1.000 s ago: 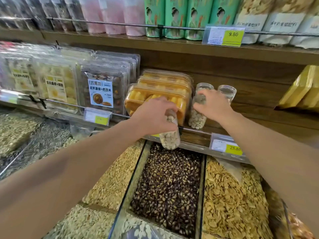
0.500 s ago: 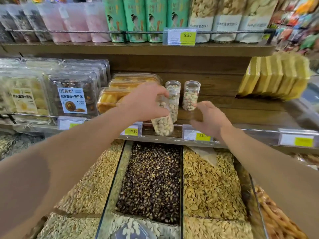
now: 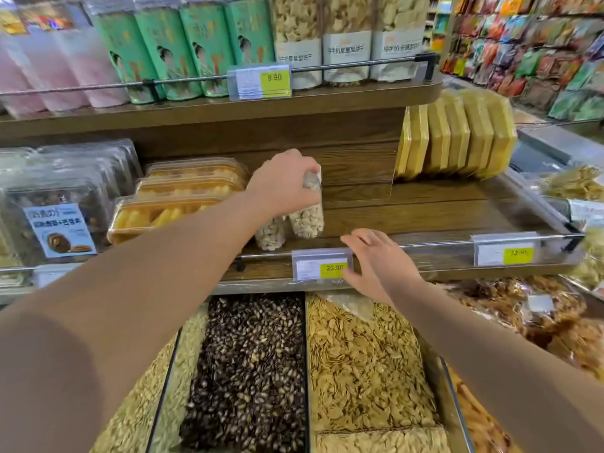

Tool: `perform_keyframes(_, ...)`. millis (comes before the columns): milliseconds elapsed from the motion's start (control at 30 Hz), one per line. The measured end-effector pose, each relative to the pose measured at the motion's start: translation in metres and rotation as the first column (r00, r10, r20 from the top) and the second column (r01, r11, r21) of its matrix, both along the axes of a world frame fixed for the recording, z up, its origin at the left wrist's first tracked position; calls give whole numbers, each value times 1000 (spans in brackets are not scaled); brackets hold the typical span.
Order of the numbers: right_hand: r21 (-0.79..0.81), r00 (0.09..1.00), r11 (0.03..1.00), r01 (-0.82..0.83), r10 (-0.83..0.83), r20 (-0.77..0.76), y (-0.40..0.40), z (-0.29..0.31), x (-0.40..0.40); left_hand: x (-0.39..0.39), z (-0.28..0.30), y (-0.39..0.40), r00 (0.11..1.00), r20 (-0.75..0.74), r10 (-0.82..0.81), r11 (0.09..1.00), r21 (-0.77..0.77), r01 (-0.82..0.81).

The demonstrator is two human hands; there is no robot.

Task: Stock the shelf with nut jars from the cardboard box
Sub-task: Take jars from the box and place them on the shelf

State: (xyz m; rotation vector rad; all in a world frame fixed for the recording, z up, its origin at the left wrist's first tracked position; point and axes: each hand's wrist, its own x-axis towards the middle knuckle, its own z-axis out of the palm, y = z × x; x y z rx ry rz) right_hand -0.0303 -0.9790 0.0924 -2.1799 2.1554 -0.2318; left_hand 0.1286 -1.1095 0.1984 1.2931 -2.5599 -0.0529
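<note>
The jar (image 3: 307,220) of pale nuts stands on the wooden shelf (image 3: 425,214), or is all but down on it; whether its base has fully landed I cannot tell. The left hand (image 3: 281,184) grips it from above, fingers curled round its top. Just to the left of it and a little nearer the person, partly under that wrist, stands a second jar (image 3: 270,235), close against the first or touching. To place it well, the hand should lower straight down, feel the base sit flat, then let go upward without nudging the neighbour. Beyond the hand's right side the shelf is bare wood as far as the yellow packs (image 3: 457,135), so later jars can likely go there. The right hand (image 3: 376,259) hangs lower, at the front rail (image 3: 434,245), fingers spread and holding nothing, just right of a price tag (image 3: 322,264).
</note>
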Motion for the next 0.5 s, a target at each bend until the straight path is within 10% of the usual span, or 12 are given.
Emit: perform_keyframes(500,-48,1000,999,8,-8,1,-5,8,5,-8,-33,-13,983,184,12,999,-52,-3)
